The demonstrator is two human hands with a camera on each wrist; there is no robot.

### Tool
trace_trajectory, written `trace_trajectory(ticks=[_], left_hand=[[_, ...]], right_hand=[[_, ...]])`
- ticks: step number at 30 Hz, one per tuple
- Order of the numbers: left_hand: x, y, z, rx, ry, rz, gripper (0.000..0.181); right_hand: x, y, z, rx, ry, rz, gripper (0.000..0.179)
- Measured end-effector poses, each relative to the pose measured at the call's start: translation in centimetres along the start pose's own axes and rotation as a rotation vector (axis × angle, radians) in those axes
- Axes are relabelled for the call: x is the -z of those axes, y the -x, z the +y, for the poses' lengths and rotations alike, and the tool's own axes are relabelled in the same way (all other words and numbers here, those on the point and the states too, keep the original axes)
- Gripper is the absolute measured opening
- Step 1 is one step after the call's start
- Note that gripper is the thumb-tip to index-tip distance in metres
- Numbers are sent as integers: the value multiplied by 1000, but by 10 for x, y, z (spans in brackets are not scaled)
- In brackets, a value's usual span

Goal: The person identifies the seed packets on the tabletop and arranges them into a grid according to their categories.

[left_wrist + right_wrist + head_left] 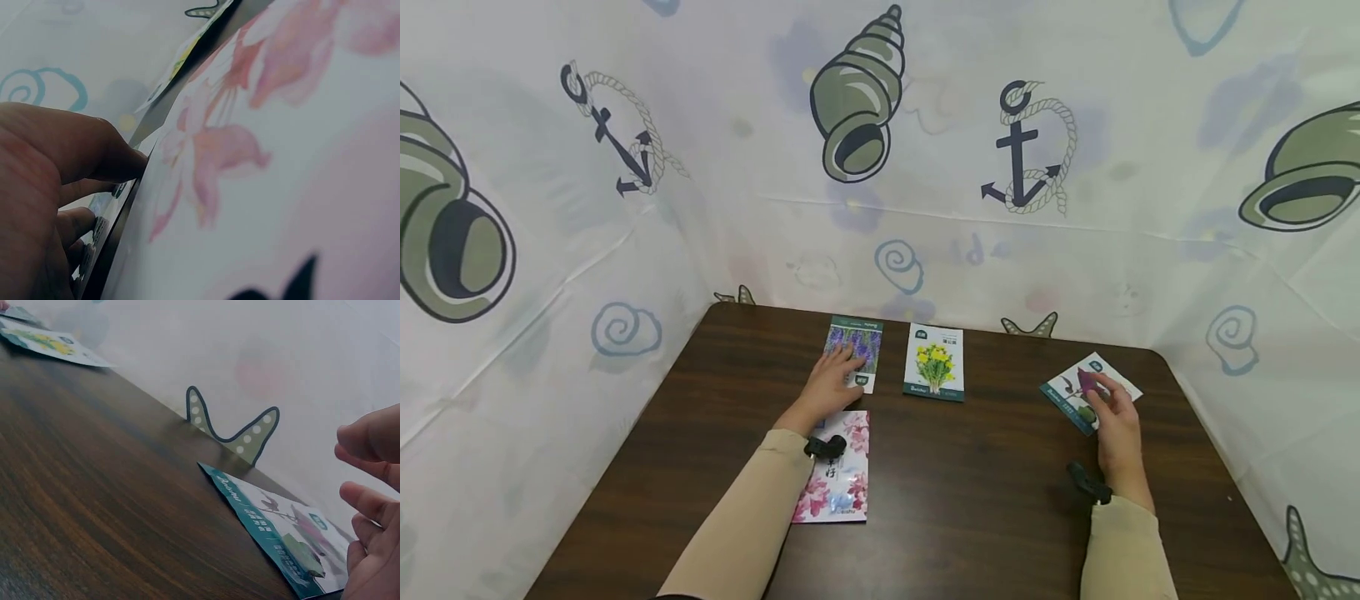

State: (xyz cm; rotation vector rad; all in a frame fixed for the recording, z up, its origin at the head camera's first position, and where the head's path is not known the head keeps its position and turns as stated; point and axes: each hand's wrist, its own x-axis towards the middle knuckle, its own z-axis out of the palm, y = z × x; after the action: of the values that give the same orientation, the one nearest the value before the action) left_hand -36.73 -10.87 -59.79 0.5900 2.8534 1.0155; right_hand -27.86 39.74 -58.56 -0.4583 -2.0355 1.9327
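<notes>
My left hand [830,390] rests with spread fingers on a seed packet with purple flowers [874,337]. Under my left wrist lies a larger pink-flowered packet [850,487], seen very close in the left wrist view. Over at the right, my right hand [1120,425] is above a tilted white seed packet [275,522] with a green band and a magenta flower. In the right wrist view the thumb and fingers [369,500] are loosely bent and apart, holding nothing. Between the hands, nearer the left one, lies a yellow-flowered packet [934,362].
All the packets lie on a dark brown wooden table [970,500]. White fabric walls [737,167] printed with shells, anchors and starfish enclose its back and both sides. A black wrist strap [825,447] crosses part of the pink-flowered packet.
</notes>
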Motion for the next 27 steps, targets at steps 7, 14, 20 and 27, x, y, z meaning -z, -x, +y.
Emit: trace_trajectory(ticks=[7, 14, 20, 27], left_hand=[[-1, 2, -1, 2, 28, 0, 66], [1, 1, 1, 3, 21, -9, 67], [-1, 2, 1, 7, 22, -10, 66], [0, 2, 0, -2, 25, 0, 65]], right_hand=[[-2, -3, 1, 15, 156, -54, 51], [-5, -4, 2, 67, 318, -78, 48], [-5, -8, 7, 138, 499, -152, 45], [-7, -11, 10, 232, 592, -211, 41]])
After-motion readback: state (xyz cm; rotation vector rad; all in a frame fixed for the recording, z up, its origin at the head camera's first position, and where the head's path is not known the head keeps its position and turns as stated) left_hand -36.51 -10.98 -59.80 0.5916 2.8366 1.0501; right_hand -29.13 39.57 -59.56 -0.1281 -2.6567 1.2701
